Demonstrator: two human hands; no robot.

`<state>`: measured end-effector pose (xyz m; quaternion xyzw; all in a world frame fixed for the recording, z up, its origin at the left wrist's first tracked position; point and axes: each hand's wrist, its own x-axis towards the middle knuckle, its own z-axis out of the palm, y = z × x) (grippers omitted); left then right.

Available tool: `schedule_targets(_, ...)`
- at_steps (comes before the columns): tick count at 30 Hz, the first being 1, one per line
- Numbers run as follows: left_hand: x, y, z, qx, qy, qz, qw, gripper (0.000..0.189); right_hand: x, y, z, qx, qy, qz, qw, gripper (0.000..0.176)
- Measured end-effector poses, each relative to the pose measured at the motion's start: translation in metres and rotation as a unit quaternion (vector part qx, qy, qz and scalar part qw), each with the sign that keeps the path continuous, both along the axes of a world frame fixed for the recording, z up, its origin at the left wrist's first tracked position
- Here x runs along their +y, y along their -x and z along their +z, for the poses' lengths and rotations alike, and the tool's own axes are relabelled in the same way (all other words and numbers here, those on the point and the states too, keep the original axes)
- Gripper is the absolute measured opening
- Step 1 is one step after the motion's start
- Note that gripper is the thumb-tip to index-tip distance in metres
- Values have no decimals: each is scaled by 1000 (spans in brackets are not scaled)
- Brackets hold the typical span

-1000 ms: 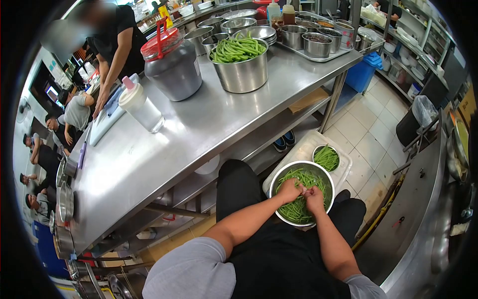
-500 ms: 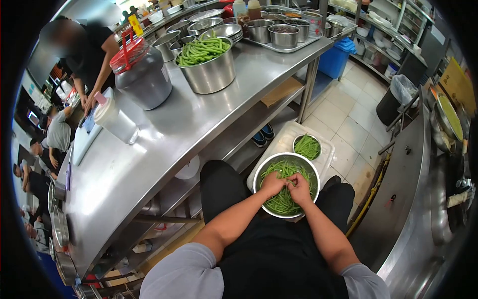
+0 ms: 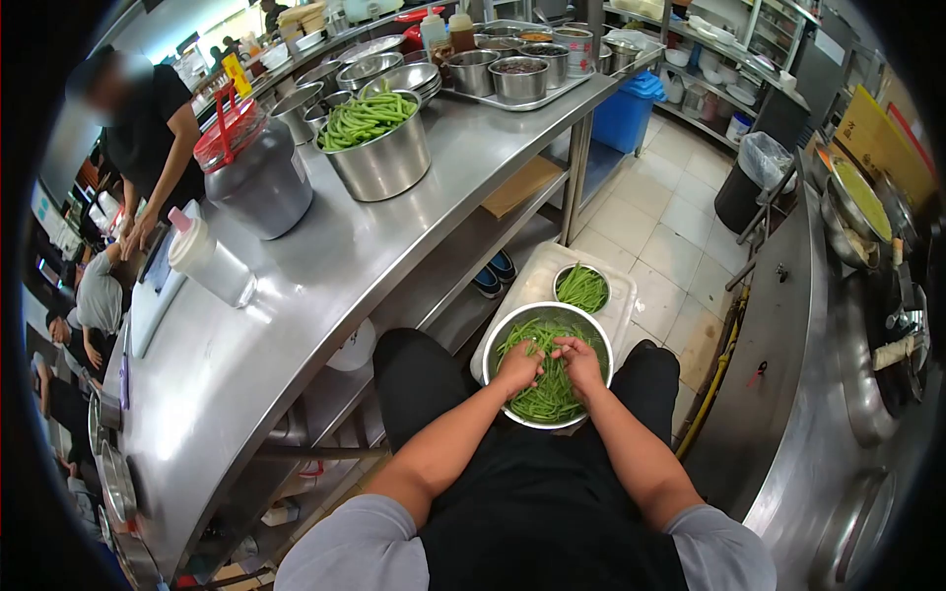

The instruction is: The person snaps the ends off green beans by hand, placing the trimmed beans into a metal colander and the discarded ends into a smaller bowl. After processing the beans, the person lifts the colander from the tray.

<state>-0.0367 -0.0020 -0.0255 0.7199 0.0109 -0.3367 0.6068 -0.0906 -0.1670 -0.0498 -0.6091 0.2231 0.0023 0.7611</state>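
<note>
A wide steel bowl of green beans rests between the knees, at the edge of a pale plastic lid or crate. Over the beans, my left hand is closed, its fingertips pinched around green bean pieces. Just to its right, my right hand is closed too, thumb and fingers together; what it pinches is too small to make out. A small gap separates the two hands. Behind the bowl stands a smaller round container of beans.
The steel counter on the left bears a pot of beans, a large jar and a plastic bottle. Another person stands beyond it. A black bin and a steel worktop are on the right.
My hands have moved apart above the bowl, where they were touching before. The whole view has shifted, so the scene lies slightly further left.
</note>
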Motion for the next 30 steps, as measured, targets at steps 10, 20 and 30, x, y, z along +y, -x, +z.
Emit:
schedule_targets(10, -3, -5, -36, -138, -70, -40, 987, 18, 0, 8, 1, 46, -213, -47, 975, 40)
schedule_targets(20, -11, 2, -33, -189, -74, -33, 979, 18, 1, 8, -8, 89, -51, -74, 992, 8)
schedule_targets(30, -8, -3, -24, -177, -90, -57, 978, 22, 5, 1, -16, 18, 72, -48, 996, 10)
